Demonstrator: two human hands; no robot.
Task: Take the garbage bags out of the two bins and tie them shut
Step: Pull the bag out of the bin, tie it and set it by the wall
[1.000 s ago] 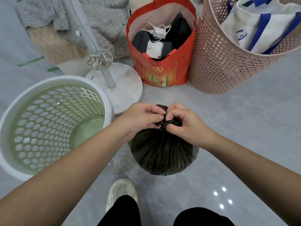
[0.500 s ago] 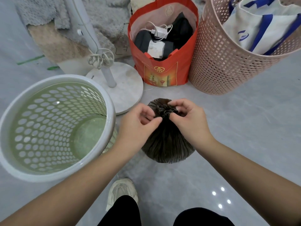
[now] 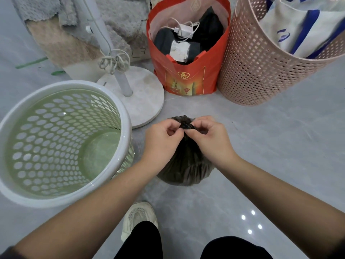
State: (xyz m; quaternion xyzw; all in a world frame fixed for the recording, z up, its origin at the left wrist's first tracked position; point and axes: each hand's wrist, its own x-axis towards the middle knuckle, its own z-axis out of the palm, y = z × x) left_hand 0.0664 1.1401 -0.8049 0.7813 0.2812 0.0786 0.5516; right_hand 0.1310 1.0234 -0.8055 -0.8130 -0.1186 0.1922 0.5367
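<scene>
Grey floor [image 3: 270, 146]: both hands [image 3: 162, 139] [image 3: 211, 141] pinch the garbage bag [image 3: 184, 171] neck (no legible writing).

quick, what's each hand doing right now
Left hand: closed, pinching the gathered neck of the black garbage bag.
Right hand: closed, pinching the same neck from the other side.

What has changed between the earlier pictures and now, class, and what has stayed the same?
The black garbage bag has moved away from the person, and the left hand and right hand have shifted their pinch on its gathered neck. The green bin remains without a bag; the red bag and pink basket are unmoved.
</scene>
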